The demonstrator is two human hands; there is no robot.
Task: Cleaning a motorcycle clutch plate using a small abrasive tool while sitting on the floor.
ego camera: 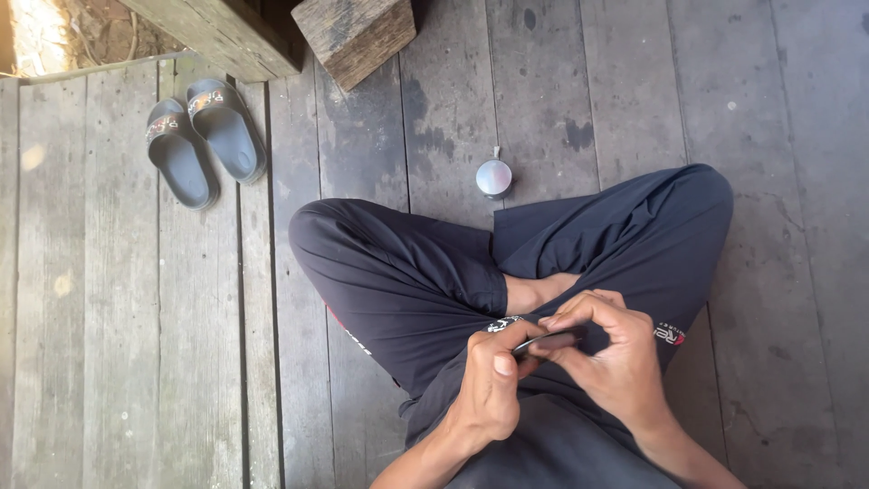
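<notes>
A person sits cross-legged on a grey wood floor (625, 91). Both hands are over the lap, close together. The left hand (493, 385) and the right hand (611, 358) both pinch a small dark flat thing (548, 342) between them. The fingers (579, 312) are curled tight around it. What the thing is, I cannot tell. A small round silver lid (493, 177) lies on the floor just past the knees. Two grey sandals (204, 136) sit far off to the left, near a wood block (353, 36).
</notes>
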